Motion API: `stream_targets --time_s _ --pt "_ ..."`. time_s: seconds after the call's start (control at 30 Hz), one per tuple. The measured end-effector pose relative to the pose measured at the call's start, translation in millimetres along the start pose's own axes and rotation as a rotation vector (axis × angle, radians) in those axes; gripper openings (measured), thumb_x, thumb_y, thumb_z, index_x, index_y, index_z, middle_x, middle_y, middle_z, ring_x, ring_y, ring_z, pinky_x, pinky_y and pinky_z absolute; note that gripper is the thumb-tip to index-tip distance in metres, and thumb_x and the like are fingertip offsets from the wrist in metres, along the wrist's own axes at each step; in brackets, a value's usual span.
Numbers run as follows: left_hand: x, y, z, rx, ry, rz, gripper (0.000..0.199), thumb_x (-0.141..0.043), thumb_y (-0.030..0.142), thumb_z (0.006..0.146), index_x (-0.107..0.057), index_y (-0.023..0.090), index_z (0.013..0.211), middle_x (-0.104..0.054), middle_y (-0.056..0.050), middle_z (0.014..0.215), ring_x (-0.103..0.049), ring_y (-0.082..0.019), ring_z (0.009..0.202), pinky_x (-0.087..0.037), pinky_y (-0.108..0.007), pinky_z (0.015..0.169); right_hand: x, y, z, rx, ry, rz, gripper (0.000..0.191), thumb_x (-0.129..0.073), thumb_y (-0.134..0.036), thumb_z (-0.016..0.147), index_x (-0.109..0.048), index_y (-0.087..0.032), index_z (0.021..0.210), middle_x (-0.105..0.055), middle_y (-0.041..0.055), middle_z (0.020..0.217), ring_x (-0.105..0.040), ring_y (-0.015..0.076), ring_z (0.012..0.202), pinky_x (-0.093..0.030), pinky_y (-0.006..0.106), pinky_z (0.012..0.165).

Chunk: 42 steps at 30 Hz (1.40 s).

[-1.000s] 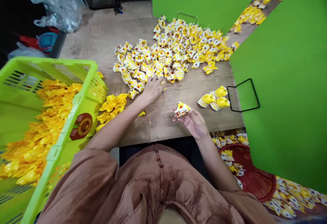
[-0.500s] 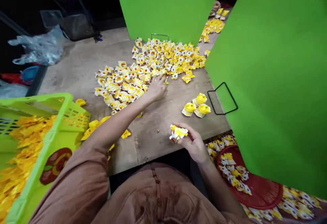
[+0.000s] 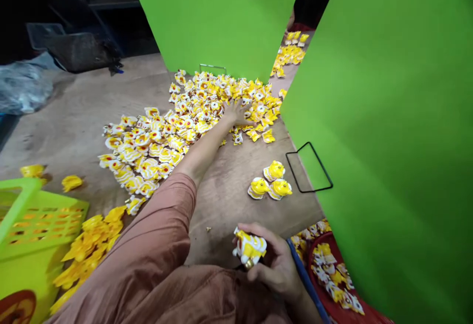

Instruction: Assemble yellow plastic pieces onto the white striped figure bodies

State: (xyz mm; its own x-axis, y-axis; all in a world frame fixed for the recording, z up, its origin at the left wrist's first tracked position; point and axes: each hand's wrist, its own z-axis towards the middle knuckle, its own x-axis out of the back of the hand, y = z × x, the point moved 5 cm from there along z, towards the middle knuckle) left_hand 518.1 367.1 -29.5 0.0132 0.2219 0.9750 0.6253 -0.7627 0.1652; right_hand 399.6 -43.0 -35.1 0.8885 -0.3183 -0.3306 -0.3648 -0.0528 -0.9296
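My left hand (image 3: 238, 113) reaches onto the far right part of a wide pile of small yellow-and-white pieces (image 3: 195, 109), its fingers spread over them. Near my body, my right hand (image 3: 275, 260) is closed round one yellow-and-white figure (image 3: 250, 247), which has a small gold bell at its lower side. Three similar figures (image 3: 271, 183) stand close together on the wooden table (image 3: 221, 186), to the right. A tiny gold bit (image 3: 209, 229) lies between my left forearm and my right hand.
Two green panels (image 3: 221, 18) with wire stands border the table. At the left are a lime crate (image 3: 40, 260) and loose yellow pieces (image 3: 92, 235). Clear plastic bags (image 3: 24, 87) lie far left. A red basket (image 3: 354, 309) with pieces sits at lower right.
The view has shifted. My left hand has moved farther over the pile to the right, and its fingers have spread. My right hand, still holding the figure, is closer to my body.
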Motion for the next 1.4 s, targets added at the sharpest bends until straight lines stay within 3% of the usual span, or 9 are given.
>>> stream_targets --time_s 0.3,0.43,0.6,0.73,0.9,1.03,1.13,1.27,1.4 --pt "-40.0 47.9 -121.1 -0.042 0.021 -0.013 0.085 -0.067 0.062 0.094 -0.041 0.028 0.168 -0.044 -0.019 0.169 -0.037 -0.052 0.153 -0.023 -0.075 0.124 -13.9 -15.6 -20.2 0.048 -0.124 0.061 0.069 -0.101 -0.053 0.065 -0.08 -0.035 0.128 -0.082 0.0057 0.114 -0.08 0.0223 0.098 -0.064 0.03 0.09" --pt "-32.3 39.9 -157.9 -0.085 0.022 -0.167 0.092 -0.081 0.052 0.085 -0.044 0.028 0.166 -0.046 -0.016 0.169 -0.038 -0.05 0.154 -0.022 -0.07 0.127 -9.1 -3.5 -42.8 0.025 -0.127 0.149 0.071 -0.098 -0.055 0.07 -0.076 -0.03 0.133 -0.083 0.0081 0.114 -0.08 0.0218 0.098 -0.065 0.032 0.092" --pt "-17.3 43.9 -195.5 -0.353 0.16 -0.276 0.049 -0.063 0.021 0.095 -0.07 0.026 0.143 -0.067 -0.011 0.144 -0.062 -0.03 0.13 -0.046 -0.046 0.114 7.4 9.4 -48.3 0.072 -0.069 0.262 0.062 -0.093 -0.05 0.081 -0.072 -0.03 0.136 -0.082 0.0075 0.11 -0.082 0.0224 0.083 -0.068 0.04 0.086" --pt "-49.0 70.5 -227.6 -0.5 0.029 -0.019 0.033 -0.055 0.013 0.097 -0.08 0.016 0.118 -0.065 -0.018 0.143 -0.057 -0.037 0.129 -0.045 -0.051 0.108 13.7 14.2 -41.6 0.083 -0.046 0.249 0.065 -0.095 -0.051 0.077 -0.072 -0.028 0.133 -0.081 0.0083 0.114 -0.08 0.0212 0.076 -0.069 0.043 0.081" --pt "-65.4 59.6 -260.5 -0.528 0.121 0.008 0.035 -0.043 0.015 0.104 -0.078 0.013 0.104 -0.072 -0.019 0.122 -0.058 -0.036 0.123 -0.041 -0.055 0.11 10.2 17.2 -36.0 0.101 -0.062 0.228 0.067 -0.096 -0.053 0.075 -0.072 -0.028 0.133 -0.081 0.0079 0.114 -0.08 0.0207 0.076 -0.07 0.044 0.082" --pt "-46.3 27.8 -298.4 -0.38 0.363 -0.382 0.024 -0.065 0.024 0.094 -0.078 0.023 0.115 -0.072 -0.013 0.132 -0.056 -0.035 0.136 -0.033 -0.06 0.123 0.9 26.2 -30.4 0.115 -0.094 0.196 0.067 -0.096 -0.051 0.076 -0.071 -0.028 0.134 -0.081 0.0087 0.118 -0.081 0.0211 0.085 -0.07 0.043 0.087" --pt "-36.8 5.6 -339.1 -0.075 0.484 -0.993 0.034 -0.068 0.031 0.094 -0.075 0.022 0.125 -0.076 -0.013 0.124 -0.07 -0.028 0.119 -0.052 -0.05 0.112 -9.0 31.3 -26.4 0.138 -0.085 0.121 0.065 -0.098 -0.047 0.074 -0.073 -0.028 0.131 -0.081 0.0086 0.12 -0.081 0.0235 0.099 -0.069 0.041 0.09" --pt "-54.4 10.0 -400.9 0.285 0.243 -1.682 0.037 -0.069 0.037 0.095 -0.074 0.015 0.124 -0.08 -0.009 0.092 -0.08 -0.021 0.084 -0.065 -0.037 0.086 -27.7 21.3 -33.5 0.32 -0.072 -0.154 0.055 -0.094 -0.043 0.081 -0.076 -0.029 0.131 -0.079 0.0076 0.123 -0.078 0.0228 0.109 -0.066 0.037 0.094" --pt "-63.8 22.3 -459.7 0.402 0.132 -1.914 0.045 -0.067 0.053 0.101 -0.076 0.012 0.117 -0.082 -0.013 0.096 -0.079 -0.018 0.072 -0.066 -0.032 0.077 -56.7 1.3 -56.4 0.575 -0.096 -0.503 0.055 -0.092 -0.034 0.084 -0.075 -0.031 0.136 -0.072 0.0067 0.127 -0.073 0.0221 0.113 -0.062 0.037 0.099"
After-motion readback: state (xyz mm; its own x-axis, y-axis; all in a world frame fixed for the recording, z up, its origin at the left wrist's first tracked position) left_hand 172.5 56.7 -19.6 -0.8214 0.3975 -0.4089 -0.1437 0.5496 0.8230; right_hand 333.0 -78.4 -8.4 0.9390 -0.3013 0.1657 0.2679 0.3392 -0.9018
